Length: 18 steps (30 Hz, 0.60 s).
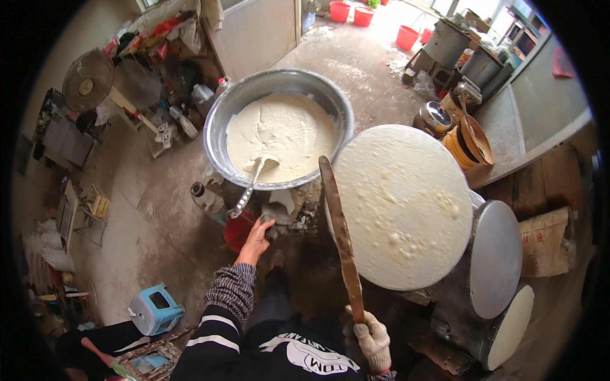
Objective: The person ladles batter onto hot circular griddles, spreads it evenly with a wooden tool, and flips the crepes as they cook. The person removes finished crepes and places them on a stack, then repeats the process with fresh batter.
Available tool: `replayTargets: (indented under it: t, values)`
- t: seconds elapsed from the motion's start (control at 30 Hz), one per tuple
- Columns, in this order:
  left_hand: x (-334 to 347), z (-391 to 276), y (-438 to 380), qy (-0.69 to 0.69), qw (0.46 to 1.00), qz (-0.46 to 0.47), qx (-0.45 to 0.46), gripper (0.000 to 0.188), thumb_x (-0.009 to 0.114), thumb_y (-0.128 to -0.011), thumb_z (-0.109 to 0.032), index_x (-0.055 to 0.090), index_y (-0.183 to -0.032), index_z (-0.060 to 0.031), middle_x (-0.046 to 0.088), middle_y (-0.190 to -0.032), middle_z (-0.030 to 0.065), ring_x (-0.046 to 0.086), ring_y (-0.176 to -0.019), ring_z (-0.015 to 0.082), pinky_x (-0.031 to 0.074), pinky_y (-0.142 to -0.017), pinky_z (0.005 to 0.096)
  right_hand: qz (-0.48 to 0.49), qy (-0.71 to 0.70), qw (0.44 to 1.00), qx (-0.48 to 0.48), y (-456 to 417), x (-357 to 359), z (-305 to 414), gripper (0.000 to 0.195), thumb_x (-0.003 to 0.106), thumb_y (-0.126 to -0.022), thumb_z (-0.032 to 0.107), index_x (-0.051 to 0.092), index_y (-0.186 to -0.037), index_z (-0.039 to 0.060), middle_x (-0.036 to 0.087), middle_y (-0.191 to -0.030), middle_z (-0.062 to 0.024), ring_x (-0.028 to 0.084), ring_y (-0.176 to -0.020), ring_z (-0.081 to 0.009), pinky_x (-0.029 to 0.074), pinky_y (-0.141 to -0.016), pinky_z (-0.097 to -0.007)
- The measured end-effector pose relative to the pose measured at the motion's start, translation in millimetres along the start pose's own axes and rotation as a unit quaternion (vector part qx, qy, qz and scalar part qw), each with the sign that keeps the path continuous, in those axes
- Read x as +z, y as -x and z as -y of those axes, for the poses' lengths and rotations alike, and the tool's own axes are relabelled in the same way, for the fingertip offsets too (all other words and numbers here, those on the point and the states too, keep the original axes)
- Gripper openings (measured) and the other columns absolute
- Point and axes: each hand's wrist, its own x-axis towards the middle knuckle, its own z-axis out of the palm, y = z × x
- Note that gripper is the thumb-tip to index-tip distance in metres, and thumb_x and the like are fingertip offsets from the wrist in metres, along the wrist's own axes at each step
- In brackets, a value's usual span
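My right hand, in a pale knit work glove, grips the lower end of a long flat wooden spreader. The spreader points up along the left edge of a round griddle, which is covered with a thin layer of pale, bubbling batter. My bare left hand is below a large metal basin, near a grey cloth-like thing; whether it holds this is unclear. Thick cream batter lies in the basin. A metal ladle rests with its bowl in the batter and its handle over the rim.
Two more round griddles stand at right: one with a bare metal top, one with a pale surface. A red bucket is under the basin. A blue plastic stool and another person's arm are at lower left.
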Motion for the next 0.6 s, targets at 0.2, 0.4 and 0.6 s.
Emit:
replayTargets:
  t: [0.2,0.4,0.6]
  values:
    - [-52,-87,-14,-0.034,0.993,-0.009,-0.114,0.036,0.047,-0.105,-0.030,0.056,-0.130,-0.0051,0.069,-0.115,0.0115,0.066,-0.108,0.0303,0.049,-0.097,0.0475,0.008,-0.072,0.980,0.186,-86,91,13,0.037,0.051,-0.102,0.021,0.050,-0.135,0.0020,0.061,-0.085,-0.0039,0.055,-0.065,-0.0096,0.046,-0.059,-0.0231]
    - [10,-183,-20,-0.267,0.927,0.148,-0.217,0.036,0.058,-0.100,-0.033,0.050,-0.120,-0.0048,0.064,-0.092,0.0092,0.068,-0.070,0.0183,0.057,-0.049,0.0286,0.029,-0.152,0.974,0.164,-140,128,12,0.040,0.051,-0.103,0.025,0.049,-0.136,0.0025,0.061,-0.086,-0.0033,0.056,-0.066,-0.0100,0.046,-0.059,-0.0225]
    - [31,-214,-30,-0.634,0.768,0.090,-0.033,0.030,0.057,-0.087,-0.018,0.053,-0.109,0.0027,0.056,-0.072,0.0076,0.058,-0.056,0.0171,0.049,-0.048,0.0350,-0.025,0.113,0.989,0.097,-190,133,4,0.047,0.052,-0.102,0.034,0.049,-0.140,0.0058,0.068,-0.090,-0.0085,0.061,-0.066,-0.0148,0.052,-0.063,-0.0287]
